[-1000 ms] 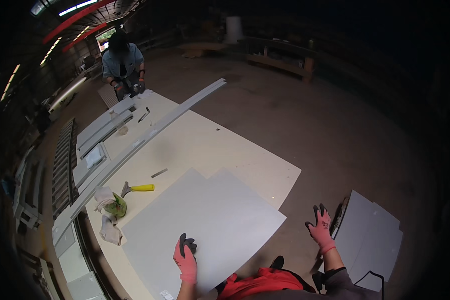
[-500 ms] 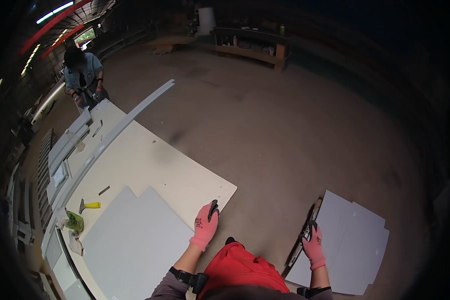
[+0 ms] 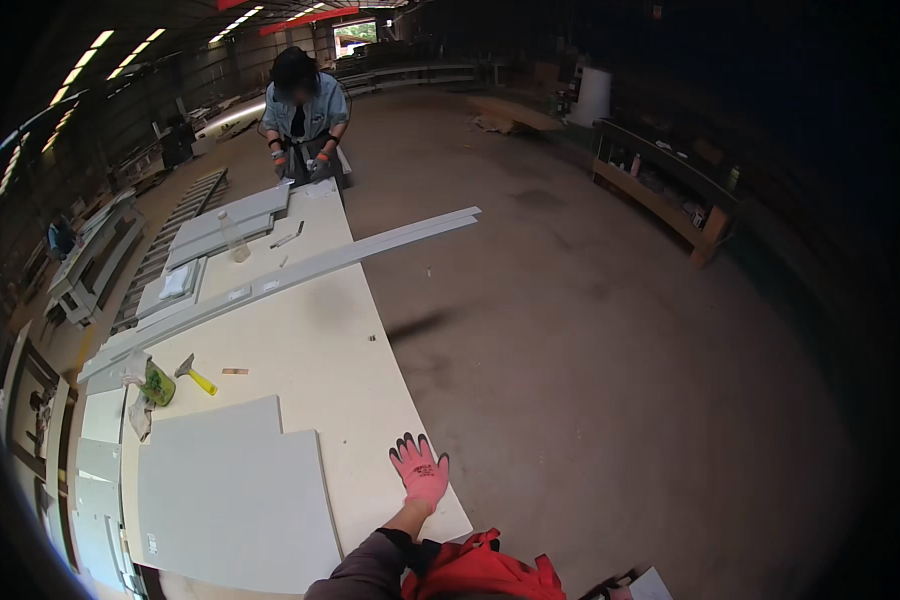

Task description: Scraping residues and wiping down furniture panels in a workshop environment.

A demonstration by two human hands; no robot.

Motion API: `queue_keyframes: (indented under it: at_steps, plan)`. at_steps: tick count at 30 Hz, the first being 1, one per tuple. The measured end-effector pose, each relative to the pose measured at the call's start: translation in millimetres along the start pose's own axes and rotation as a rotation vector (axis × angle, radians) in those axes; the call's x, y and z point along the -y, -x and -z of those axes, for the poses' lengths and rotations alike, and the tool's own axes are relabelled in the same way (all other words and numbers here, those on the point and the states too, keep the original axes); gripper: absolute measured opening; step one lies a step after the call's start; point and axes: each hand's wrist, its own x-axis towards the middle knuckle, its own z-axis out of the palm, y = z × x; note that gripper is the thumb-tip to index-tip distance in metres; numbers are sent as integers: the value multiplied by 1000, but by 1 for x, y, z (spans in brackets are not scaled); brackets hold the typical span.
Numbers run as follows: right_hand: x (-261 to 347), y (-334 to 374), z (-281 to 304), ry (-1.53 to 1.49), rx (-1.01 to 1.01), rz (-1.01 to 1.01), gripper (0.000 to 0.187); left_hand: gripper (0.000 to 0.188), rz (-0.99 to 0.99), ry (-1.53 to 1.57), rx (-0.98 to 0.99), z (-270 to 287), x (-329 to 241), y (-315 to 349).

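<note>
Inspected: grey board [image 3: 235, 495], lying flat on the worktop [image 3: 355, 405], notched at its far right corner, white label [image 3: 151, 543] at its near left corner. Found left hand [image 3: 422, 478], pink-gloved, to the right of the board and clear of it, palm down, fingers spread, apparently resting on the worktop, nothing pinched. Cannot tell pressure under that palm. Right hand outside the view; state impossible to tell. Noted past the board's far edge: yellow-handled scraper [image 3: 202, 382], small flat strip [image 3: 235, 371], green pot [image 3: 157, 384] with pale cloth [image 3: 136, 367] on or against it. Second cloth [image 3: 140, 420] at the board's far left corner, contact uncertain. Farther beyond the board, long grey strips [image 3: 410, 236]; farthest beyond, a co-worker [image 3: 310, 115]. To the right of the board, on its near side, corner of a pale sheet [image 3: 652, 586], mostly cut off. For sound work, judged best to lean lightly on a flat, spread palm, weight off the board's edges. Advisable to spare the notch any load, being probably the weakest part, and to clear the second cloth before any shift of the board. Recommend support at opposite edges, against flexing or scuffing.
</note>
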Motion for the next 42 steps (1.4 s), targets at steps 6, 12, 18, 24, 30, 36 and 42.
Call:
queue_keyframes:
  at_steps: [6,12,18,24,30,36,42]
  plan:
    - [-12,-140,76,98,-5,260,47,68,66,-99,20,7,-35,-3]
    - [-28,-273,170,198,37,481,40,74,116,-47,15,2,-67,-15]
    - [191,-423,296,188,83,283,42,69,476,76,-122,-32,-97,-47]
    - [500,-421,314,68,131,596,43,63,623,34,-167,-24,-116,-97]
    - [676,-391,219,438,590,1054,48,52,607,-47,-97,6,-124,-115]
    - [828,-364,181,497,671,1453,44,37,651,271,-315,44,-80,-185]
    - [1020,-357,201,356,654,1455,41,35,710,428,-516,69,-21,-324]
